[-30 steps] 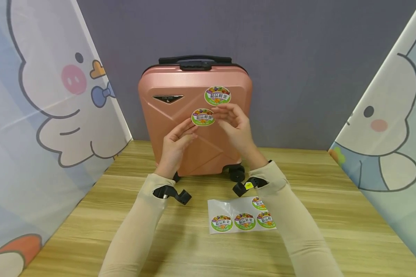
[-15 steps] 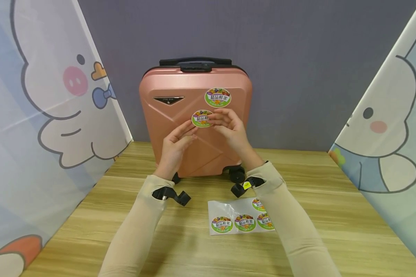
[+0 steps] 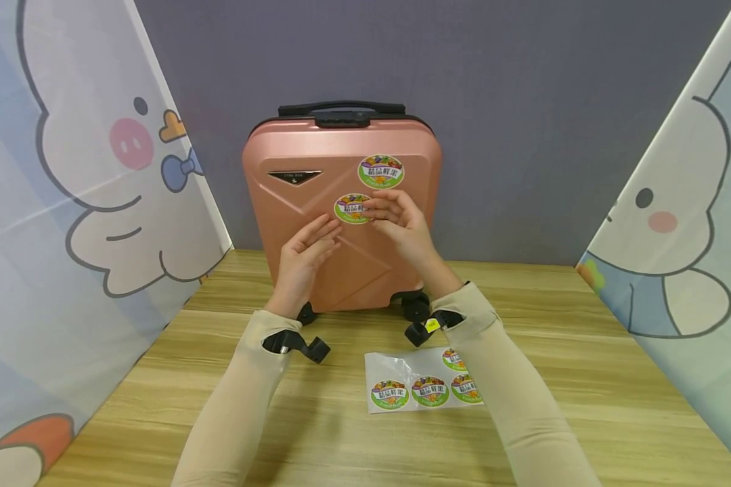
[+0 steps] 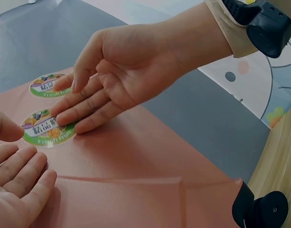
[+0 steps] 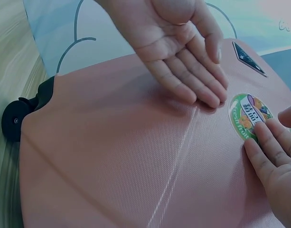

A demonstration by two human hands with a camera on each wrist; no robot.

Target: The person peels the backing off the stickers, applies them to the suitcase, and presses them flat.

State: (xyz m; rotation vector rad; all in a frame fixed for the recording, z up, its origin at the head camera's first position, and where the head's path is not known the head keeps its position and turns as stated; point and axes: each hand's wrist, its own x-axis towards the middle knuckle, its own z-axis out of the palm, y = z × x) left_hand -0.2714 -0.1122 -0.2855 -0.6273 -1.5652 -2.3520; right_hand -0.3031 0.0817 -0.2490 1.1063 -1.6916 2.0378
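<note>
Before me stands the ridged pink suitcase (image 3: 356, 264), upright. Against the upper middle of its front lies a rounded sticker (image 3: 348, 208), flat, fruit-printed on top, white-banded with dark lettering, green below, partly covered by my right hand (image 3: 403, 220).

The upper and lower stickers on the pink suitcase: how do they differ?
In the head view, the upper sticker sits higher and further right on the suitcase; the lower sticker is nearer its middle. There, the upper sticker shows whole, while the right grip partly covers the lower sticker. Both are oval, with colourful fruit above and green below.
</note>
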